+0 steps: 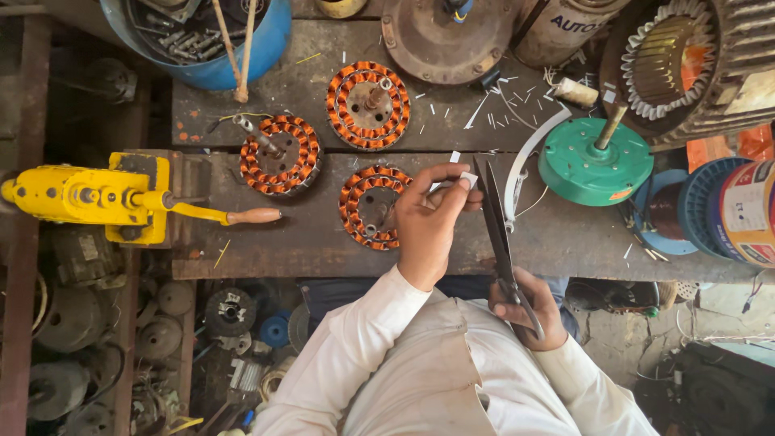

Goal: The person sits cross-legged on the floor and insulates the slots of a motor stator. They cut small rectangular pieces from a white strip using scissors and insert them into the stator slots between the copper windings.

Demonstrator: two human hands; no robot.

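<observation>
My left hand [432,216] pinches a small white strip of insulating paper [467,179] above the wooden bench. My right hand [529,311] grips the handles of long black scissors [494,218], whose blades point up toward the strip and touch its right edge. Just left of my left hand lies a round stator [365,208] wound with copper-orange coils. Two more stators like it sit farther back, one [280,153] to the left and one [368,105] in the middle.
A yellow hand-cranked winding machine [97,198] is at the bench's left end. A green round motor cover [596,165], a long white paper strip [529,157], wire spools [735,211] and a big finned motor [694,64] fill the right. White paper scraps litter the bench; motor parts lie below.
</observation>
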